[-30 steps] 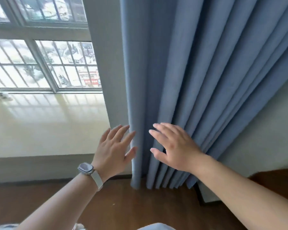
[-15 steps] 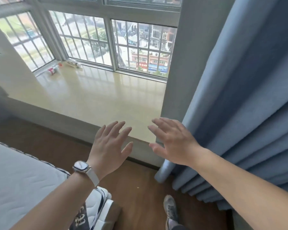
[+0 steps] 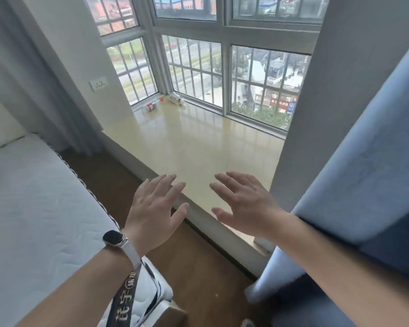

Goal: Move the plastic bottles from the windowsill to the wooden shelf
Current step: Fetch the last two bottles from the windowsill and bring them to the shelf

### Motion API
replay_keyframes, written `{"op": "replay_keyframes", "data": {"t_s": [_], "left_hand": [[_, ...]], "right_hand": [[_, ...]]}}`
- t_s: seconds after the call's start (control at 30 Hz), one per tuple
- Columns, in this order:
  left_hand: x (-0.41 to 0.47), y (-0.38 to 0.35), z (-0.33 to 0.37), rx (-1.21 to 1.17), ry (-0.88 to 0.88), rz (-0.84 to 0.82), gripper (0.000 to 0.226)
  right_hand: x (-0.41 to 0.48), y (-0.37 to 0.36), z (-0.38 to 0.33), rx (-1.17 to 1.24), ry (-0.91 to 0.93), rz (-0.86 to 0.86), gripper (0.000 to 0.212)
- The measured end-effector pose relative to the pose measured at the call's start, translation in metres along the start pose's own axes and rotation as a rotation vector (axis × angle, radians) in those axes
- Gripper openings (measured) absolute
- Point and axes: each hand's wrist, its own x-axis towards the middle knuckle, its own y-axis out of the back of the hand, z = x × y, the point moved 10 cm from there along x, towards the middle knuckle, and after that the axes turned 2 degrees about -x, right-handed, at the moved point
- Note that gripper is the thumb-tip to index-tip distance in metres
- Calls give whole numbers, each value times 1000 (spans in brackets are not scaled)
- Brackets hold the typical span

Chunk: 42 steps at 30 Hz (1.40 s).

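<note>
Two plastic bottles lie on their sides in the far left corner of the wide beige windowsill (image 3: 194,147): one with a red and green label (image 3: 152,105), and a clear one (image 3: 177,100) close to the window frame. A small orange cap (image 3: 161,99) sits between them. My left hand (image 3: 155,210), with a watch on its wrist, hovers palm down over the sill's near edge, fingers spread, holding nothing. My right hand (image 3: 243,204) is held the same way just to its right. Both hands are far from the bottles. No wooden shelf is in view.
A white mattress (image 3: 33,208) fills the left side, leaving a narrow strip of brown wooden floor (image 3: 198,267) between it and the sill. A blue curtain (image 3: 364,173) hangs at the right, beside a grey wall pillar (image 3: 321,102). Barred windows back the sill.
The view has swung left from the blue curtain to the windowsill, bringing the bottles and mattress into sight. Both hands stay spread and empty in front of me.
</note>
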Motion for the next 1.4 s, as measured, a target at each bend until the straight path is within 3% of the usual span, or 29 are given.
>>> {"op": "replay_keyframes", "data": {"t_s": [0.37,0.73,1.1,1.4], "left_hand": [[3,15,-28,106,177,44,51],[52,3,-97,113,200,68,50],[125,-15,-234,64,222,117,47],[137,-18,-325,48,281,171,48]], "right_hand": [[55,4,20,14,149,1,71],[131,-9,35,10,105,-5,67],[283,-7,12,-84,94,20,62],[372,-28,-34,-81,146,-10,62]]}}
